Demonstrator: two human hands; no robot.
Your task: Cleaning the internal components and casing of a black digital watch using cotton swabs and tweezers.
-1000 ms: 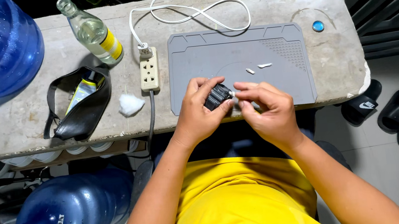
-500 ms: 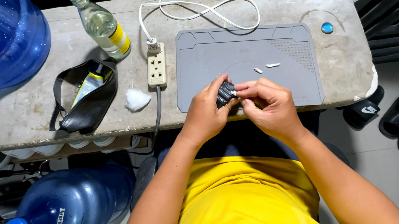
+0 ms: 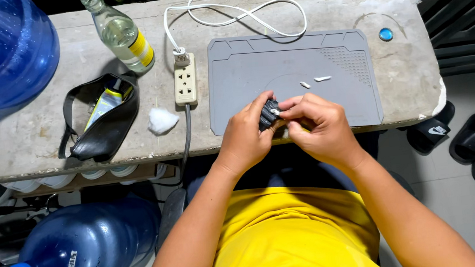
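Both hands sit much as they did a moment ago, joined over the near edge of the mat (image 3: pixel 244 85), with the dark part now turned a little more upright between them. Left hand (image 3: pixel 245 140) wraps its fingers round the dark part (image 3: pixel 269 114), a small ribbed black piece whose long axis runs roughly up and away from the body; it lies at the fingertips, just right of the left palm. Right hand (image 3: pixel 318 128) is pinched on a small white bit (image 3: pixel 283 118) pressed against the part's right side, so both hands touch it and neither is nearer. Two white scraps (image 3: pixel 313 81) lie apart on the mat beyond the hands. Left of the mat are a power strip (image 3: pixel 185 82) with a white cord (image 3: pixel 242 12), a cotton wad (image 3: pixel 162 121), a black pouch (image 3: pixel 101 127) and a glass bottle (image 3: pixel 120 33), all on a concrete bench (image 3: pixel 25 132). Blue water jugs (image 3: pixel 79 250) stand at the left, sandals (image 3: pixel 473 138) on the floor to the right.
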